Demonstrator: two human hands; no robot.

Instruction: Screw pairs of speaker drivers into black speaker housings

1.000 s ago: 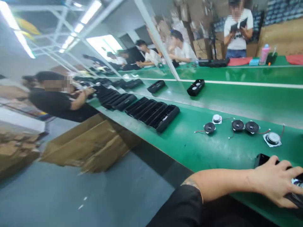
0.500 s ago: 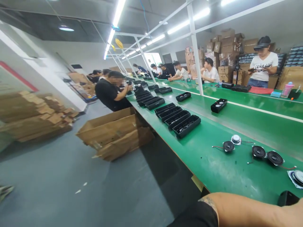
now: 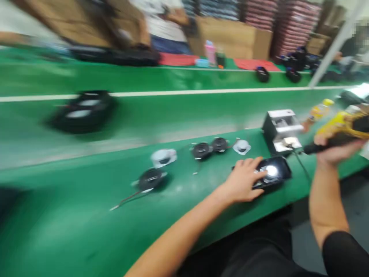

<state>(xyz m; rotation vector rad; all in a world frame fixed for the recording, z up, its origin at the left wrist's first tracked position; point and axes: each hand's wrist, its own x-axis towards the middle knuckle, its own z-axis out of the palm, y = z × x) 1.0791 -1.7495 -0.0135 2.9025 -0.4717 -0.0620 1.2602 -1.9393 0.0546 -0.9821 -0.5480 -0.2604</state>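
A person's bare left hand point(image 3: 245, 181) is clamped across a black speaker housing point(image 3: 284, 169), fingers spread over its open top, thumb on the near side. The housing lies on the green workbench point(image 3: 173, 223), toward the right and close to the near edge. Farther right, the right hand point(image 3: 336, 152) is closed around a dark power tool point(image 3: 311, 149), probably an electric screwdriver, raised and blurred. The hands are apart.

A boxy black-and-white device point(image 3: 284, 127) sits beyond the housing, a dark cable point(image 3: 301, 163) running from it. If the tool swung low, it might snag that cable or knock the device. Were its tip to slip inside the housing, it could jab a left finger or scratch the shiny round part there. Loose speaker drivers lie to the left; the nearest driver point(image 3: 151, 179) trails a thin lead point(image 3: 127, 200) that a sweeping forearm might catch.
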